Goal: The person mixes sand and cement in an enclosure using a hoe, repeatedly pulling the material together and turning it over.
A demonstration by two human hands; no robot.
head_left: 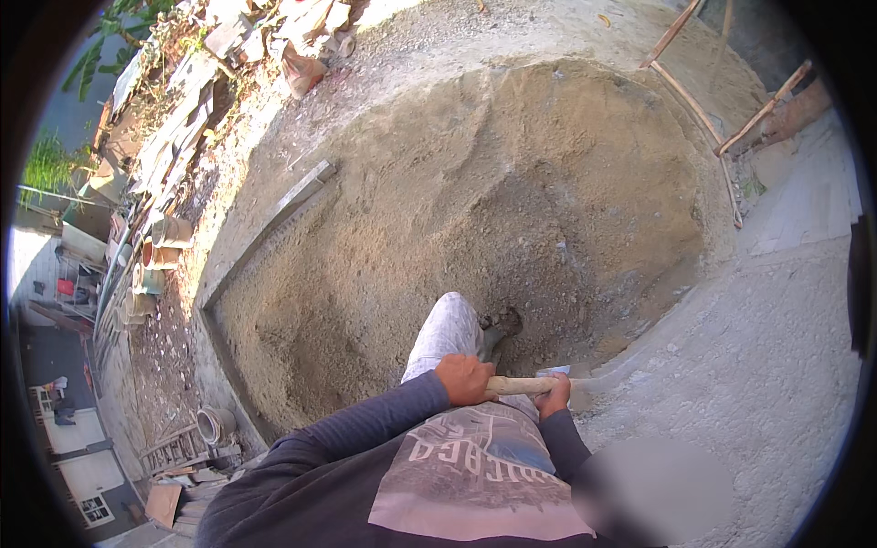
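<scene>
A pale, round wooden tool handle (521,385) lies across the front of my body at waist height. My left hand (466,379) is wrapped round its left part, and my right hand (554,396) grips it farther right. Just past my right hand there is a greyish patch that may be the tool's head, but its shape cannot be made out. Below and ahead lies a broad heap of brown sand and gravel (393,219), darker and damp-looking near the middle. My leg in light trousers (446,333) stands at the heap's near side, with a muddy boot (498,329) in the loose material.
A low concrete edge (265,233) borders the heap on the left. Beyond it stand several buckets (172,231), scrap boards (192,128) and a wooden ladder (174,450). At the far right is a frame of wooden poles (690,100). Grey rough ground (731,365) spreads on the right.
</scene>
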